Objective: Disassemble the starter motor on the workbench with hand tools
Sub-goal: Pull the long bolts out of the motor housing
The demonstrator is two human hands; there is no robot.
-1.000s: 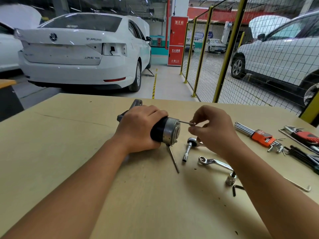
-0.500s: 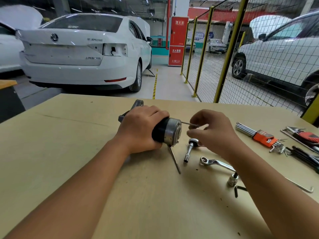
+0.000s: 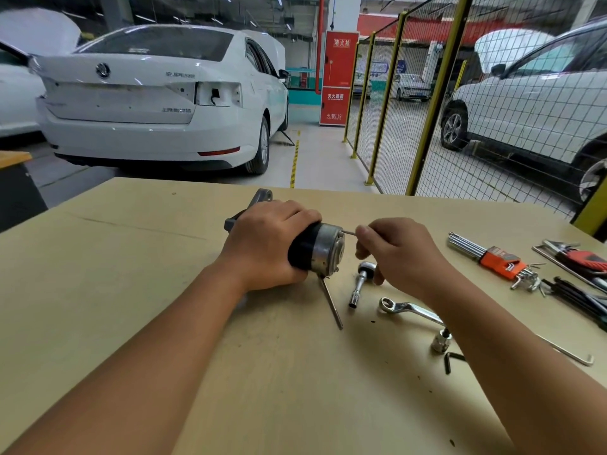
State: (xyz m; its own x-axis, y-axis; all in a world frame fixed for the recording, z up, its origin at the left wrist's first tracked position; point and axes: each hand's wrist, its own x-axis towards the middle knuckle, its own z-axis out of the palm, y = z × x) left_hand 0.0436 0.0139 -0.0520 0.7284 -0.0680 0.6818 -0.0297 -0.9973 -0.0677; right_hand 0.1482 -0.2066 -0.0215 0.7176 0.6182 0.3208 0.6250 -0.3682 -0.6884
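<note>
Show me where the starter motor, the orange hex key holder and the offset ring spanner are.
starter motor [image 3: 323, 249]: head view, silver end cap.
orange hex key holder [image 3: 499, 261]: head view, plastic body.
offset ring spanner [image 3: 412, 308]: head view, shank.

Head view, single camera: sitting at the person's head height, looking forward and tilting down across the desk [image 3: 98, 290]. Both forearms are entering from the bottom edge, the hands lying near, about mid-frame. Wide-angle lens is bowing straight lines toward the edges. The upper half is taking in the workshop beyond: a white car [image 3: 157, 100] ahead left, a mesh fence [image 3: 427, 110] running away on the right. No second view is sharing the scene.
</note>
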